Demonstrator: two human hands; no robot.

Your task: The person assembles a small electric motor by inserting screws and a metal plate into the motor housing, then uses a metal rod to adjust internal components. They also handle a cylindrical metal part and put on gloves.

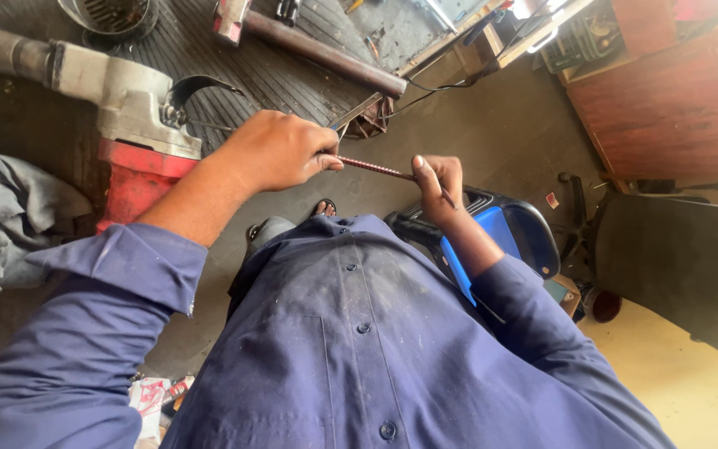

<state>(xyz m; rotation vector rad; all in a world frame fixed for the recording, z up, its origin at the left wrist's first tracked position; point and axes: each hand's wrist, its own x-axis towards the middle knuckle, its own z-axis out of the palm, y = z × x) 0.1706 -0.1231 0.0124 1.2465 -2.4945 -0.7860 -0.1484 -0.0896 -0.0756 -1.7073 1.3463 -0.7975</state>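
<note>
My left hand (280, 151) is closed around one end of a thin reddish threaded rod (373, 169), with a metal tool tip poking out above the fingers. My right hand (438, 181) pinches the other end of the rod between thumb and fingers. Both hands hover above my lap, over my dark blue work shirt (351, 333).
A large grey and red power tool (130, 125) lies on the dark floor at left, beside a grey cloth (6, 216). A long metal bar (326, 51) lies above. A blue plastic chair (513, 237) and a black panel (675, 266) stand at right, wooden furniture (666, 100) behind.
</note>
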